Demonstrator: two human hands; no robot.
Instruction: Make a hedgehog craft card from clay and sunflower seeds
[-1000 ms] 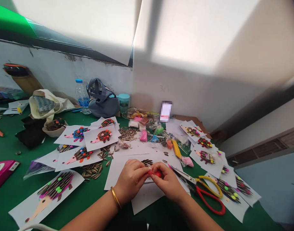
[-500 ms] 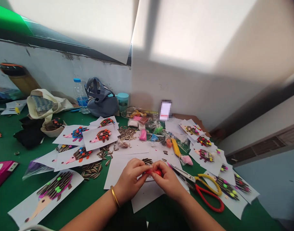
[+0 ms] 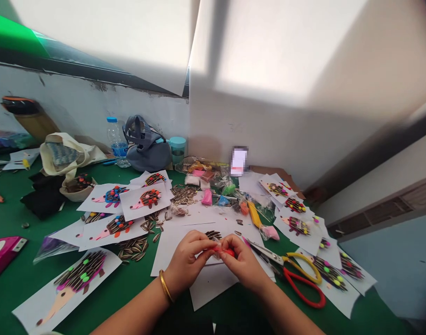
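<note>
Red lump [image 3: 229, 252], one: looking small, glossy and rounded, partly hidden by fingers; sitting between both hands' fingertips. Left hand [image 3: 189, 260]: pinching its left end, thumb and fingers nearly together. Right hand [image 3: 243, 261]: pinching its right side, fingers curling closed. Seeds [image 3: 213, 234]: lying just beyond the grip. Scissors [image 3: 280, 260]: resting right of the grip, blades pointing toward it.
</note>
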